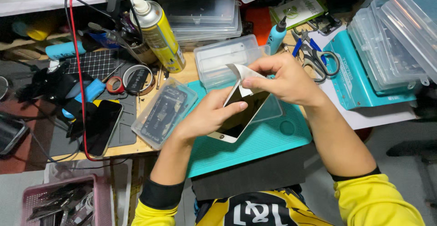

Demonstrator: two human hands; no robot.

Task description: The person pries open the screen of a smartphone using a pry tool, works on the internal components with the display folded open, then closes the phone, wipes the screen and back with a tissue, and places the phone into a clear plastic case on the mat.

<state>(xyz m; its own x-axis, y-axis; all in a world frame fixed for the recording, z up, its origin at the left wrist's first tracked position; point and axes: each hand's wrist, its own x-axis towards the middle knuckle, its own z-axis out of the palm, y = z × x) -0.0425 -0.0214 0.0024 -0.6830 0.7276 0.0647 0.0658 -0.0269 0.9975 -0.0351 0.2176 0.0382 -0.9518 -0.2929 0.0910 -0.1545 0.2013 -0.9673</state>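
Observation:
My left hand [207, 114] grips a white-framed phone screen [239, 114] by its left edge, tilted above a teal work mat [268, 139]. My right hand [284, 80] pinches a white protective film [246, 76] at the screen's top end, and the film curls up away from the glass. Both hands are closed on what they hold.
A clear plastic case [165, 112] with phone parts lies left of the mat, a dark phone [101, 126] further left. A yellow spray can [160, 35], blue glue bottle [276, 35], scissors [314, 57], stacked clear boxes [391, 39] and a pink basket [63, 203] surround the workspace.

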